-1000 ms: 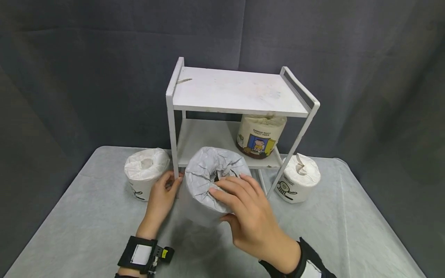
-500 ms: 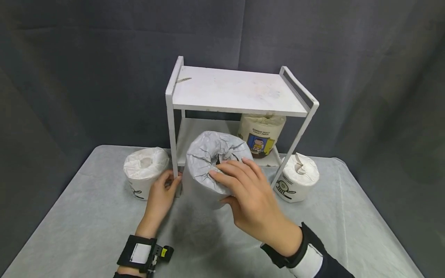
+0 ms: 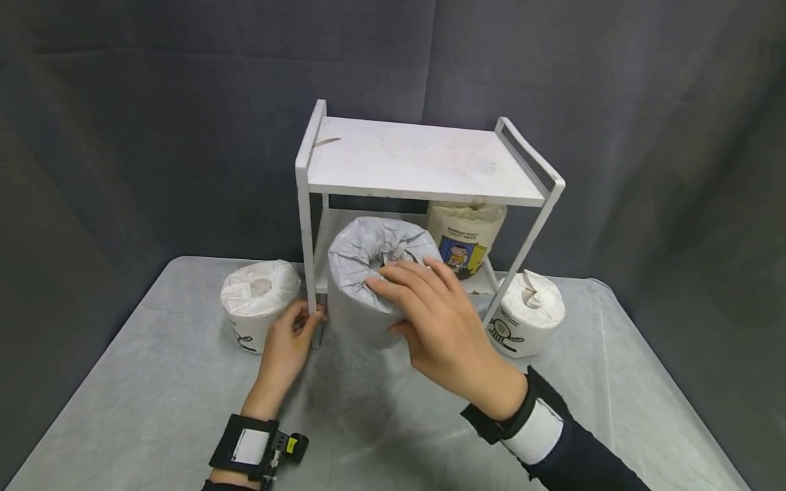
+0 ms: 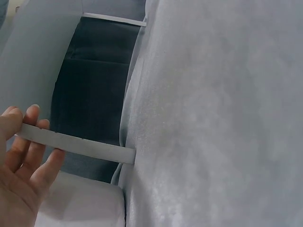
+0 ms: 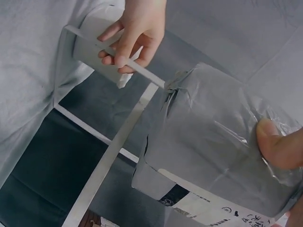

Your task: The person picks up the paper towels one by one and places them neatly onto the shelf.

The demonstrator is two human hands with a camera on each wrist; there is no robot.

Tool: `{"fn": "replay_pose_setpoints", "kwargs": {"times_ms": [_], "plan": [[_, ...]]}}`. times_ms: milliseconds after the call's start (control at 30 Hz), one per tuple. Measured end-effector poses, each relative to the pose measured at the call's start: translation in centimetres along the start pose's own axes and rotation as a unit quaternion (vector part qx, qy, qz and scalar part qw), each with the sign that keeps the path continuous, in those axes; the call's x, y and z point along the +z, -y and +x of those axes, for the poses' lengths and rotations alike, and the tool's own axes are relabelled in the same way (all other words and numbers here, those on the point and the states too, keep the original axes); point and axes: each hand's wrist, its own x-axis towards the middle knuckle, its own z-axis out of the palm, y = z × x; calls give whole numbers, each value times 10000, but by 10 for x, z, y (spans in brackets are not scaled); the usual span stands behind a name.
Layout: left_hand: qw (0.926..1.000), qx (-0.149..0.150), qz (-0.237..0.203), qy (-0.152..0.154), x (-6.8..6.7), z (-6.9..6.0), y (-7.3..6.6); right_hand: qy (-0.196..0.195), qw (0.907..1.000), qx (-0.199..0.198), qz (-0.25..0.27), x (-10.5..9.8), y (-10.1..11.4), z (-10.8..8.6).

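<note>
My right hand grips a toilet roll in pale plastic wrapping, held in the air before the lower board of a white two-tier rack. In the right wrist view the thumb presses the crinkled film of that toilet roll, and printing shows along one edge. My left hand holds the rack's front left leg low down; the left wrist view has the thumb and fingers around this leg. Behind the held roll, a cream toilet roll with a cartoon label stands at the lower board's right end.
One white wrapped roll stands on the grey cloth-covered table left of the rack, close to my left hand. Another white roll stands by the rack's right front leg. A dark curtain hangs behind.
My right hand has raised the wrapped toilet roll from lower in front of the rack toward the lower board's level. My left hand stays on the leg.
</note>
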Motion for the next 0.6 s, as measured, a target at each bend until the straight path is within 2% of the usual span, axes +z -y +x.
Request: {"fn": "replay_pose_setpoints", "kwargs": {"times_ms": [600], "plan": [[9998,91,-162,6,0,0,0,343,9992,72,-215,9,-23,10]]}}
